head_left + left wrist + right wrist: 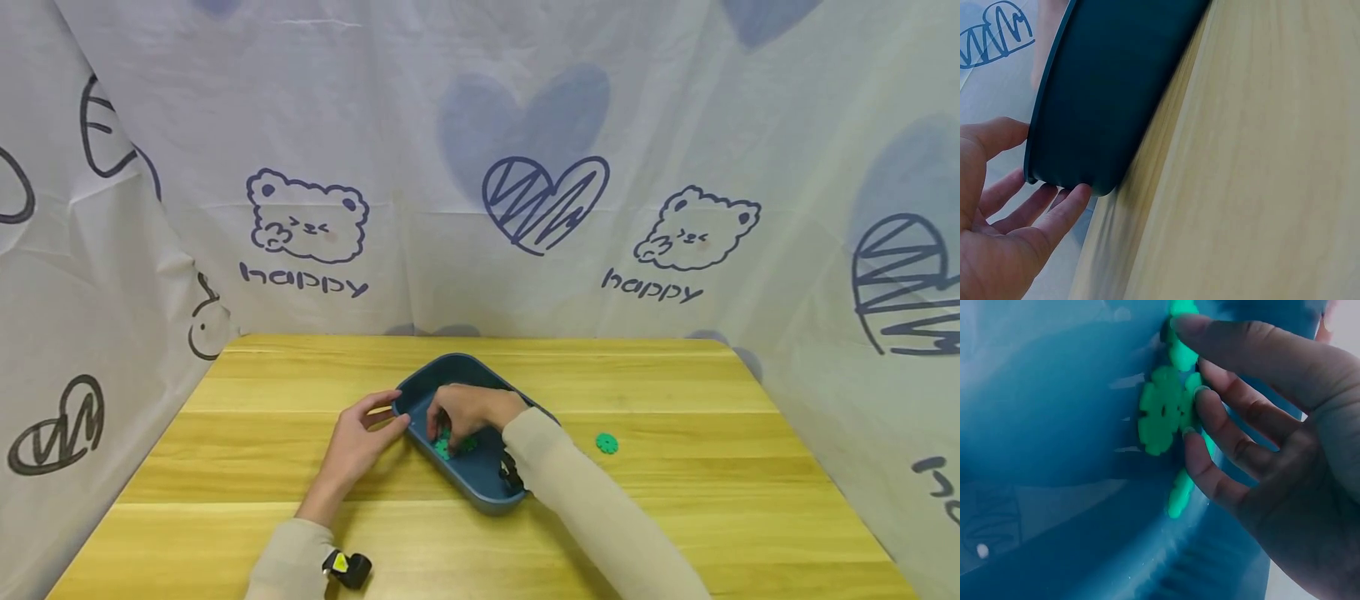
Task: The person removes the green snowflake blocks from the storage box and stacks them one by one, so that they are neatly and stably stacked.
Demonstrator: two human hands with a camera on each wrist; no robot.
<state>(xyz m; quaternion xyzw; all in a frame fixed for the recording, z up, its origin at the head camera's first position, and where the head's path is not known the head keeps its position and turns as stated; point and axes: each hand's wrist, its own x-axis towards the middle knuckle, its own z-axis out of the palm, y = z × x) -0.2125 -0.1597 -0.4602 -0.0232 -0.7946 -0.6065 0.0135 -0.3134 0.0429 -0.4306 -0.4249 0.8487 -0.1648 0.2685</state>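
Observation:
A dark blue rectangular bin (pixel 468 481) sits at an angle on the table. My left hand (pixel 358 440) rests its thumb and fingertips against the outside of its left corner; the left wrist view shows them touching the rim and outer wall (pixel 1110 94). My right hand (pixel 465 410) reaches inside, its fingers bent down over several green notched plastic discs (pixel 1161 411). In the right wrist view its thumb and forefinger pinch the uppermost disc (pixel 1183 353), while the other fingertips touch discs beside it. Part of the discs is hidden by the fingers.
One more green disc (pixel 607 443) lies on the wooden table (pixel 675 500) to the right of the bin. A black device (pixel 351 569) is strapped at the left wrist. A white printed cloth (pixel 420 250) hangs behind the table and along its sides.

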